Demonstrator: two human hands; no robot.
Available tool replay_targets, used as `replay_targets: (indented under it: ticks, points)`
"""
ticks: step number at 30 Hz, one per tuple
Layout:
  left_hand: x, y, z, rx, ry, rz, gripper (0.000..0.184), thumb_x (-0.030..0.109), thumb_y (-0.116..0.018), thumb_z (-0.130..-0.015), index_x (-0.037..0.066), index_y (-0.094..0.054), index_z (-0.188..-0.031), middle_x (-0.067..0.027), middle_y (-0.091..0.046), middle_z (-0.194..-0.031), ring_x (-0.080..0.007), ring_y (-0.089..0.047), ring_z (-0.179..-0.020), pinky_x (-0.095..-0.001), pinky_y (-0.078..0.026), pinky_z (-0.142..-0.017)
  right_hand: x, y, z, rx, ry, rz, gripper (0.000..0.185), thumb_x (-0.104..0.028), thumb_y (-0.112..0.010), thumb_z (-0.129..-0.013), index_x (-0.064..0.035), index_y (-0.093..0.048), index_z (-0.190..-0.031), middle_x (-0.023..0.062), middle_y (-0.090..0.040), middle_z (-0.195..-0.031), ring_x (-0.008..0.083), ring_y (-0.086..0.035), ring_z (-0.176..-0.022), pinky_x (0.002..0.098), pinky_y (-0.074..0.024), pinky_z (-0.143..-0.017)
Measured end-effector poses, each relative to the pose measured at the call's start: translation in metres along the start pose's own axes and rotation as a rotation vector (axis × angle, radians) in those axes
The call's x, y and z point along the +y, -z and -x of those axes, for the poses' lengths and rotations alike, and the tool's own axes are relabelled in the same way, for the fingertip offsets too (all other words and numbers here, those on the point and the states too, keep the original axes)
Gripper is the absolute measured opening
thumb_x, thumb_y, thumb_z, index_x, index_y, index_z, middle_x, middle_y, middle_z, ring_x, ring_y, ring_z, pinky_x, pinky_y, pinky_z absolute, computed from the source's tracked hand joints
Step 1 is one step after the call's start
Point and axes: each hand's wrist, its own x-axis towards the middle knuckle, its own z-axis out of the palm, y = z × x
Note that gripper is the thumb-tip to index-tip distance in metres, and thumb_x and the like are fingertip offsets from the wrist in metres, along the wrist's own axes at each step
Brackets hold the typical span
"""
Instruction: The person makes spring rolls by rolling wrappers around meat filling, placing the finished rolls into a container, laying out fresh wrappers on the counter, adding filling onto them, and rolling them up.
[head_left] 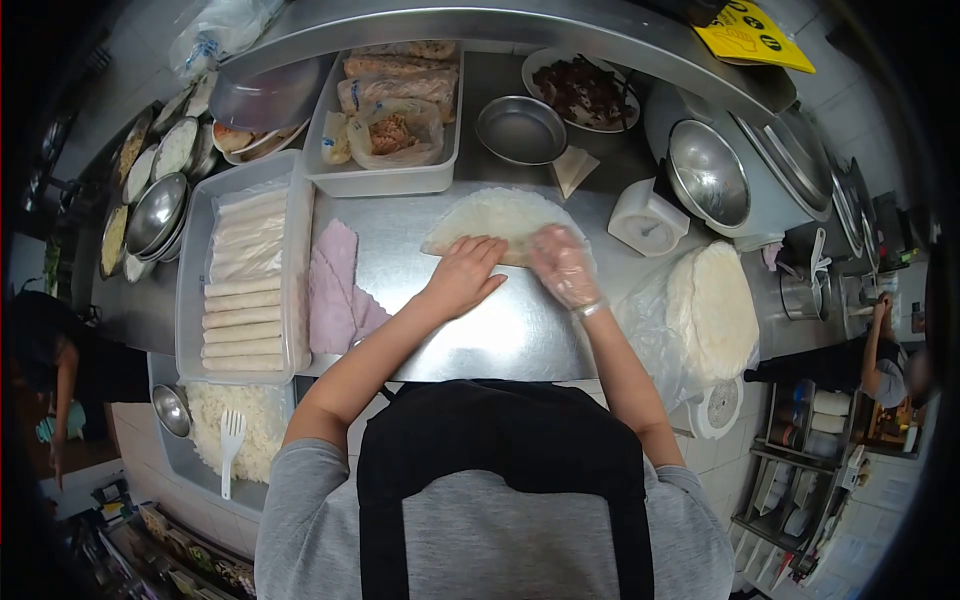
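A thin, pale round wrapper (507,207) lies on the steel counter in front of me, its near edge folded over so that a half-round shows. My left hand (467,273) is bare, its fingers stretched out flat on the left part of the folded edge. On the right part of that edge rests my right hand (563,268) in a clear plastic glove; its fingers are blurred and partly hidden. Any filling under the fold is hidden. Right of my right hand, a stack of pale round wrappers (712,312) sits on a plastic bag.
A plastic tub of finished rolls (300,330) and a pink cloth (335,280) stand left. Behind are a tub of bagged filling (450,178), a metal bowl (521,130) and a dial scale (650,225). An overhead shelf (510,32) spans the back. People work at both sides.
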Motion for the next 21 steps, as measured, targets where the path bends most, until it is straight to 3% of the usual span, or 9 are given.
replay_targets:
  ticks: [2,10,12,15,18,20,21]
  points:
    - [-0.005,0.001,0.003,0.004,-0.002,-0.016,0.050,0.026,-0.060,-0.086,0.000,-0.048,-0.128,-0.0182,-0.054,-0.124,-0.0319,-0.046,-0.121,-0.0442,-0.031,-0.106,-0.011,-0.006,0.002,-0.266,0.078,-0.050,0.027,-0.020,-0.068,-0.077,-0.0041,-0.058,-0.097,0.0146,-0.057,-0.100,0.0324,-0.055,-0.093,0.0418,-0.0478,-0.079]
    - [-0.043,0.020,0.040,0.113,0.008,0.053,0.048,0.022,-0.065,-0.082,0.001,-0.052,-0.123,-0.0170,-0.055,-0.124,-0.0333,-0.050,-0.116,-0.0427,-0.038,-0.100,0.019,0.049,0.014,-0.322,-0.007,0.173,0.039,-0.034,-0.072,-0.073,-0.0020,-0.059,-0.090,0.0167,-0.060,-0.092,0.0353,-0.056,-0.091,0.0444,-0.0457,-0.081]
    - [-0.039,0.020,0.030,0.104,0.010,0.051,0.047,0.023,-0.067,-0.080,0.001,-0.055,-0.119,-0.0161,-0.056,-0.119,-0.0328,-0.052,-0.112,-0.0425,-0.040,-0.097,0.019,0.059,0.005,-0.513,-0.078,0.226,0.041,-0.039,-0.070,-0.076,-0.0011,-0.060,-0.088,0.0181,-0.060,-0.092,0.0355,-0.056,-0.091,0.0444,-0.0453,-0.082]
    - [-0.021,0.009,-0.006,0.016,-0.022,0.071,0.044,0.026,-0.071,-0.075,0.003,-0.058,-0.110,-0.0141,-0.058,-0.110,-0.0317,-0.053,-0.105,-0.0416,-0.042,-0.092,0.044,0.024,-0.015,-0.378,0.037,0.087,0.041,-0.042,-0.066,-0.081,-0.0013,-0.061,-0.088,0.0189,-0.060,-0.093,0.0353,-0.057,-0.091,0.0444,-0.0452,-0.082]
    - [0.007,-0.023,-0.047,-0.056,-0.122,0.158,0.040,0.027,-0.075,-0.070,0.005,-0.059,-0.099,-0.0119,-0.057,-0.098,-0.0302,-0.053,-0.099,-0.0399,-0.044,-0.086,0.045,0.000,-0.064,-0.450,-0.114,-0.046,0.043,-0.044,-0.059,-0.086,-0.0012,-0.062,-0.090,0.0191,-0.062,-0.095,0.0355,-0.058,-0.092,0.0428,-0.0450,-0.081]
    - [0.024,-0.035,-0.063,-0.071,-0.100,0.168,0.038,0.027,-0.076,-0.069,0.005,-0.059,-0.096,-0.0113,-0.056,-0.097,-0.0298,-0.053,-0.097,-0.0398,-0.044,-0.085,0.052,-0.008,-0.088,-0.731,-0.341,-0.111,0.040,-0.039,-0.053,-0.092,-0.0002,-0.062,-0.092,0.0149,-0.065,-0.089,0.0309,-0.059,-0.085,0.0370,-0.0455,-0.080]
    - [0.029,-0.039,-0.067,-0.082,-0.070,0.182,0.037,0.026,-0.076,-0.069,0.006,-0.059,-0.094,-0.0108,-0.056,-0.096,-0.0295,-0.053,-0.096,-0.0397,-0.044,-0.083,0.053,-0.009,-0.093,-0.728,-0.342,-0.109,0.040,-0.039,-0.053,-0.092,-0.0002,-0.062,-0.092,0.0149,-0.065,-0.089,0.0309,-0.059,-0.085,0.0370,-0.0455,-0.080]
